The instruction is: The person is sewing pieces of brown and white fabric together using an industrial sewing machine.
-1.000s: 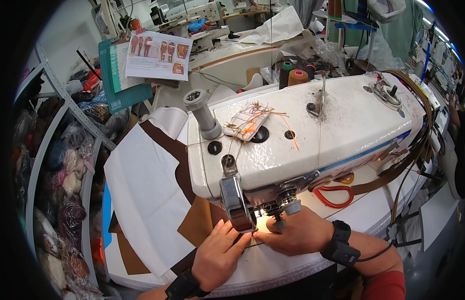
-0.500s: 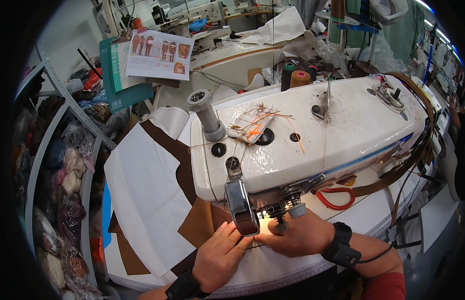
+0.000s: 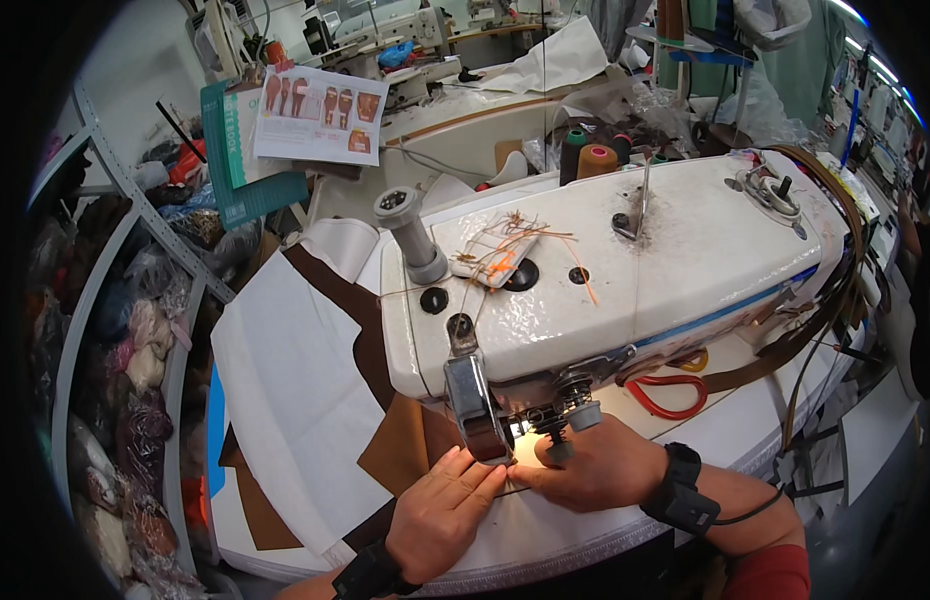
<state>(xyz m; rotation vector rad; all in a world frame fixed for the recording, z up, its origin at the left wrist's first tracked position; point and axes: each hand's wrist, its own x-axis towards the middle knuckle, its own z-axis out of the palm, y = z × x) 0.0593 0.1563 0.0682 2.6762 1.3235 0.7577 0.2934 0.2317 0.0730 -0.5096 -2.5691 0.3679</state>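
Observation:
Under the head of a white sewing machine point(image 3: 585, 290), my left hand point(image 3: 438, 515) lies with fingers stretched out, their tips by the metal needle guard point(image 3: 473, 405). My right hand point(image 3: 595, 463) has curled fingers beside the lit needle area; what they hold, if anything, is hidden. The piece at the fingertips is too hidden to make out. Left of the machine lie a white fabric piece point(image 3: 285, 400), dark brown material point(image 3: 340, 300) and tan pieces point(image 3: 393, 455) on the white tabletop. Red-handled scissors point(image 3: 665, 410) rest behind my right hand.
A grey shelf frame point(image 3: 180, 250) with bagged materials is at left. Papers point(image 3: 315, 120) and a green mat point(image 3: 235, 200) are clipped at upper left. Thread cones point(image 3: 597, 162) stand behind the machine. Brown straps point(image 3: 845, 230) hang at its right. Other machines point(image 3: 405, 60) fill the background.
Both hands keep nearly the same places and poses. The machine's head shifted slightly right in the view, then slightly back left; nothing else has visibly changed.

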